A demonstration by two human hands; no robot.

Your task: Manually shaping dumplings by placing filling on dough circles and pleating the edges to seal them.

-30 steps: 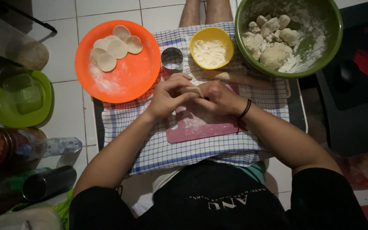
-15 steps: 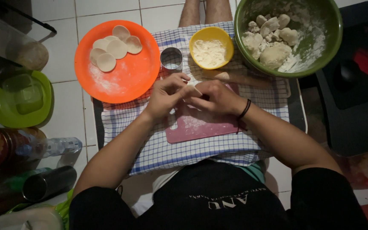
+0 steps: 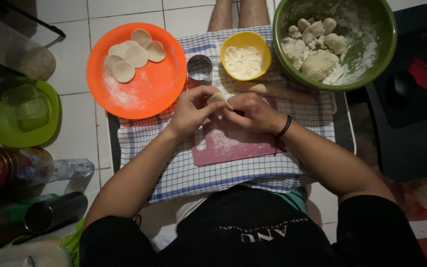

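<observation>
**Pale dough round pinched between both hands above the pink board**

Pale dough, a small folded round [image 3: 219, 99], is held between the two hands just above the far edge of the pink cutting board [image 3: 233, 146], which lies on a blue-checked cloth [image 3: 213, 173]. The left hand [image 3: 192, 111] is curled, its thumb and fingers closed on the near-left edge of the piece; the right hand [image 3: 255, 112], a dark band at its wrist, is likewise closed on the right side, fingertips pressed to the dough. Neither hand is spread open; whether any filling is enclosed cannot be told.

For a clean seal, it is judged that the edge is best pinched in short, even presses worked along the rim, with the piece supported from beneath so that it is not stretched thin. A light dusting of flour on the fingertips would likely keep the dough from sticking.

Beyond the hands, a metal ring cutter [image 3: 199, 69] stands beside a yellow bowl of flour [image 3: 245, 55]. An orange plate [image 3: 137, 69] with cut dough discs [image 3: 132, 54] is set to the left, and a green bowl [image 3: 334, 42] holding dough lumps is set to the right. A wooden rolling pin [image 3: 277, 91] lies just behind the right hand.
</observation>
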